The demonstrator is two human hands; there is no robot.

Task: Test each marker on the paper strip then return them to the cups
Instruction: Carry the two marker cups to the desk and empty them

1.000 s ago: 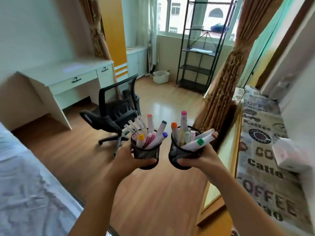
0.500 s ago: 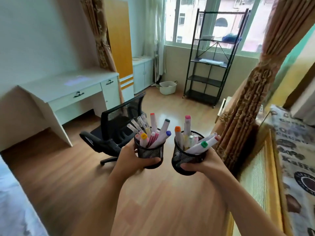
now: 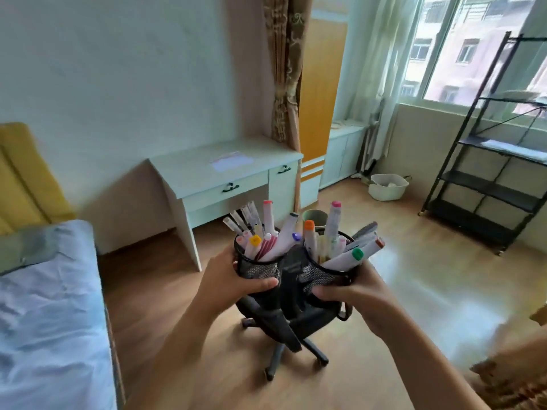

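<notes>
Chair (image 3: 266, 319) mostly behind the two mesh cups (image 3: 258, 269)

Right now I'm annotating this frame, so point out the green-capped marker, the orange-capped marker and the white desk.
green-capped marker (image 3: 357, 253): head view, on its green cap.
orange-capped marker (image 3: 309, 225): head view, on its orange cap.
white desk (image 3: 183, 173): head view, bare part of its top.

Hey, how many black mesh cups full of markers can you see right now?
2. The left cup is held in the left hand, the right cup in the right hand, side by side. No others show.
</notes>
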